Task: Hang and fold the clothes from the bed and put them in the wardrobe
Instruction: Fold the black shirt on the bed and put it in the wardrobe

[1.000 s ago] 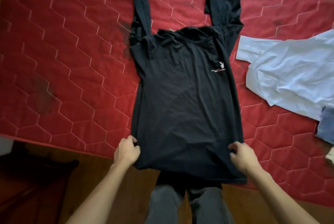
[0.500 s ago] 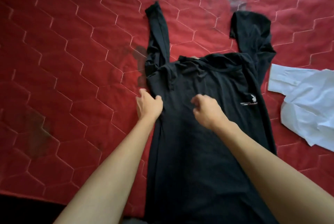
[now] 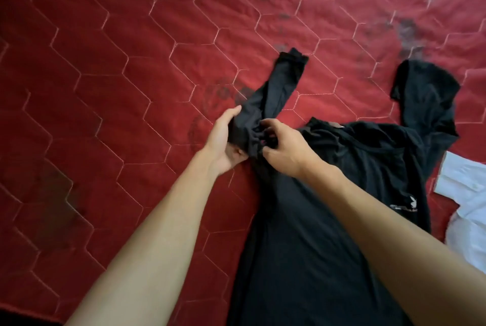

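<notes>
Head view: both hands are on the black shirt (image 3: 328,220), which lies front up on the red quilted bed cover (image 3: 118,89). The left hand (image 3: 223,146) is turned palm inward. Its thumb lies along the top of the bunched cloth and its fingers are tucked underneath, so it's wrapped round the base of the near sleeve (image 3: 281,83). The right hand (image 3: 284,152) sits just beside it, almost touching, with fingers curled and pinching the gathered fabric at the shoulder seam.

Beyond the fingertips of both hands, that sleeve runs up and away to its cuff, flat on the cover. Below the right wrist the shirt's body stretches back toward the person, with the right forearm crossing over it. Out past the right hand's knuckles is the neckline, then the other sleeve (image 3: 426,94), folded and standing up a little. There's a small pale logo (image 3: 405,206) on the chest, well off to the right of the fingers. Further right, at the frame edge, lies a white garment (image 3: 470,207), just beside the shirt's side seam.
</notes>
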{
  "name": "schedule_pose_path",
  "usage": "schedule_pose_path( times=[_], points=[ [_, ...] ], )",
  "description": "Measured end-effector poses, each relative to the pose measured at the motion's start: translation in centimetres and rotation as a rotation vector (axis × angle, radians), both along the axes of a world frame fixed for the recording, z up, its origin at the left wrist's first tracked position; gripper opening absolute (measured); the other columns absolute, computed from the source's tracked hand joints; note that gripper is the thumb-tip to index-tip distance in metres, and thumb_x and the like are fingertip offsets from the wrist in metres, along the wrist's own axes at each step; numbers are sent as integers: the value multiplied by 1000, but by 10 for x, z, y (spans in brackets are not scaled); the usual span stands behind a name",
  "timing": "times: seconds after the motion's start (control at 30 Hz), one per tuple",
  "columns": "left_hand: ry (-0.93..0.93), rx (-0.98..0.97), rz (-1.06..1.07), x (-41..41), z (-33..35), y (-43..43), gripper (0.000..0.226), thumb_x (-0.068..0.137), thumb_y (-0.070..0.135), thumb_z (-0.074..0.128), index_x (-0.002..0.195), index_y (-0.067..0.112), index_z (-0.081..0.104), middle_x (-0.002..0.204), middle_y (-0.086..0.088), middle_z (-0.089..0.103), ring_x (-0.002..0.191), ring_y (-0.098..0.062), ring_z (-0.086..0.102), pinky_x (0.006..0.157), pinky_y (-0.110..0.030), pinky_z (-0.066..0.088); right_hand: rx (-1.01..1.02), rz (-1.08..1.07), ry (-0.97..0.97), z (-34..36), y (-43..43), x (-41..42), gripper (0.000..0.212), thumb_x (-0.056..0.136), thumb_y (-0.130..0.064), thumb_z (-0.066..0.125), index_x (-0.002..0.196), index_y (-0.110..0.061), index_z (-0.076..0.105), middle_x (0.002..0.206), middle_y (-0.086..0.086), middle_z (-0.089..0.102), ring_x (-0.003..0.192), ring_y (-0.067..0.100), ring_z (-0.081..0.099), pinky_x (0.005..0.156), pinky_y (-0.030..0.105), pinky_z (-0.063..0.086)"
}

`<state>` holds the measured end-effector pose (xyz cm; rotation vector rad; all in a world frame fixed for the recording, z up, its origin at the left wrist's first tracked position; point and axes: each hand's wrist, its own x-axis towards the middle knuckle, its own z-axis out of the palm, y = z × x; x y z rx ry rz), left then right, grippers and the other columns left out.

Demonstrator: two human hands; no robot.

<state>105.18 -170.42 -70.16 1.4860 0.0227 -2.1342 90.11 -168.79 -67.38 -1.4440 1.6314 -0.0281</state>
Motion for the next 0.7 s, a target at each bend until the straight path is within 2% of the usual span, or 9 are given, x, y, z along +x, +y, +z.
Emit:
schedule_pose_path(
  times=[0.07,0.17,0.23,0.3,0.37,0.43,0.5,0.6,0.7],
  points=[
    [24,-24,3,18,2,-4,42,89,43,59,115,12,72,117,-11,72,108,-30,66,103,-44,47,60,-103,-121,1,-4,4,59,78,-14,59,136,-23,47,110,-5,66,83,7,61,83,24,45],
    [153,-75,147,41,7,-8,34,91,32,57,109,8,72,114,-15,71,102,-29,68,92,-39,54,171,-139,-239,6,-15,16,63,75,-19,58,137,-22,46,93,-13,68,65,-7,59,68,20,45],
    [241,-95,225,55,12,-10,33,91,26,54,106,3,71,110,-18,71,99,-32,69,93,-42,54,244,-75,-290,12,-23,33,50,81,-20,62,131,-20,53,103,-15,68,82,-5,63,77,22,50],
    [306,-156,271,73,14,-11,38,92,22,48,118,1,64,122,-21,65,114,-36,63,105,-48,46,225,-6,-311,18,-32,56,42,78,-31,70,117,-19,57,109,-16,67,102,-1,62,96,25,48],
    [324,-223,320,92,19,-14,44,91,18,44,128,-1,56,133,-24,57,125,-37,55,110,-50,40,167,67,-276,19,-41,76,59,72,-35,75,127,-19,58,124,-10,66,118,6,59,105,29,44],
    [247,-296,301,114,26,-16,44,86,16,47,127,2,56,126,-20,62,118,-34,60,103,-45,48,125,163,-177,18,-50,93,63,75,-22,76,134,-16,55,132,0,63,122,16,58,106,36,45],
    [65,-346,285,140,28,-14,42,87,12,50,129,12,53,117,-12,65,108,-28,63,95,-43,52,96,259,-61,15,-58,104,48,80,-15,71,127,-16,61,125,4,66,116,22,61,102,37,47],
    [-143,-432,290,178,28,-6,71,90,-2,48,150,34,32,131,-5,62,108,-24,64,91,-40,53,102,301,20,10,-63,115,29,90,-15,64,118,-15,68,119,5,68,108,22,61,88,23,44],
    [-263,-487,315,216,30,5,92,86,-11,56,153,42,21,133,-9,63,111,-21,65,88,-34,52,97,311,35,3,-57,121,28,92,-11,60,118,-15,70,111,4,69,101,18,60,83,21,41]
  ],
)
